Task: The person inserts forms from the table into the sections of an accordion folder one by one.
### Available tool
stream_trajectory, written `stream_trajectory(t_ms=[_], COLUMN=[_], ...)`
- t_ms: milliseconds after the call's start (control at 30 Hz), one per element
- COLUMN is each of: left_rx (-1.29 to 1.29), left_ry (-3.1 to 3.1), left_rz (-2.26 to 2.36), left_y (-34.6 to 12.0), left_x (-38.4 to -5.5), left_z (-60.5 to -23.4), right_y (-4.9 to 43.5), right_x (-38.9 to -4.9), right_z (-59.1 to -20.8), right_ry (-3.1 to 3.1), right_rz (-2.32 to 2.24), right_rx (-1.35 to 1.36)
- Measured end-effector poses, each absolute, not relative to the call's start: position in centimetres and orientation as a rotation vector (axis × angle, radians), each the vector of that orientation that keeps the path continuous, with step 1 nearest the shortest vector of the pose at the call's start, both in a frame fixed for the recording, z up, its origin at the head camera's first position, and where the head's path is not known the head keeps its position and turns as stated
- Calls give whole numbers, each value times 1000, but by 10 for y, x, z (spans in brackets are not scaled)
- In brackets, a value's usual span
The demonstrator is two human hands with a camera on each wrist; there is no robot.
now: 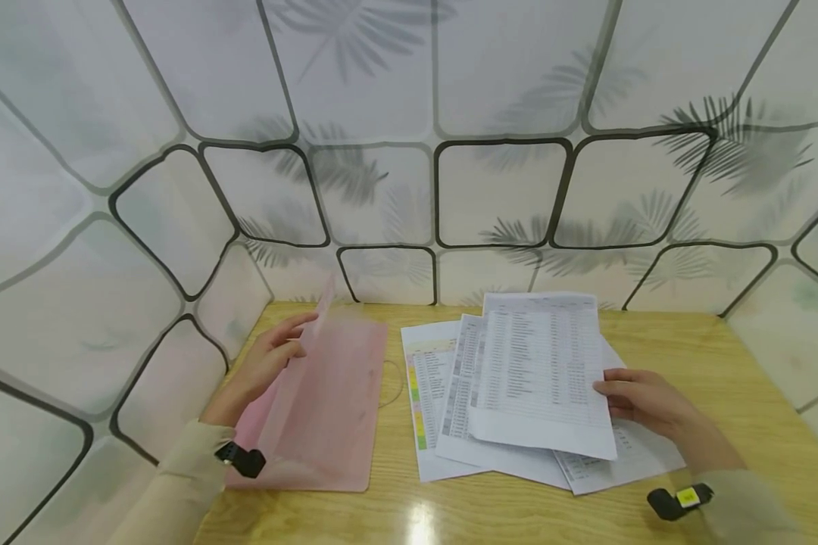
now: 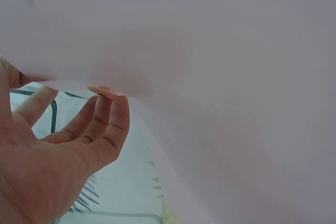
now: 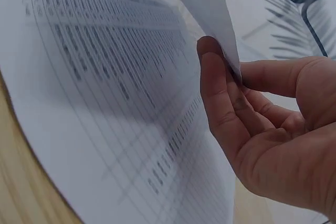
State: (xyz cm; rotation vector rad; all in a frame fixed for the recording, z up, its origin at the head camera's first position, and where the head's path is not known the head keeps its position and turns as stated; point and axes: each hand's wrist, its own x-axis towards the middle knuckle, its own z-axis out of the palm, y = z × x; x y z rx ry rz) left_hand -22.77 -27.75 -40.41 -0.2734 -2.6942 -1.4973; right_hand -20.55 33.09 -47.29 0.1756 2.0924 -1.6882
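A translucent pink plastic folder (image 1: 344, 416) lies on the left of the table with its cover lifted. My left hand (image 1: 266, 367) holds that cover by its outer edge. In the left wrist view the pale cover (image 2: 226, 77) fills most of the picture, and its edge meets the fingertips (image 2: 119, 109). On the right, my right hand (image 1: 644, 397) pinches the right edge of a printed sheet (image 1: 541, 363), raised over other papers. The right wrist view shows the sheet's edge (image 3: 212, 9) between thumb and fingers. Whether it is one sheet or several I cannot tell.
Under the raised sheet, several printed papers (image 1: 429, 393) lie fanned out, one with a coloured strip along its left side. A thin loop (image 1: 401, 378) lies between folder and papers. Patterned curtain-like walls (image 1: 388, 197) enclose the wooden table (image 1: 518, 518) at back and sides.
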Motion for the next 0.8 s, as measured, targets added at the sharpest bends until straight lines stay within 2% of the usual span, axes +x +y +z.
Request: stream_trajectory(t_ms=[800], left_rx=[-301], left_ry=[-2712], left_rz=[-1465], left_y=[-275], left_x=[-228], left_z=[-404], right_y=[221], right_x=[-231], right_z=[-457], right_ry=[1954], right_rz=[-1794], right_rx=[-68])
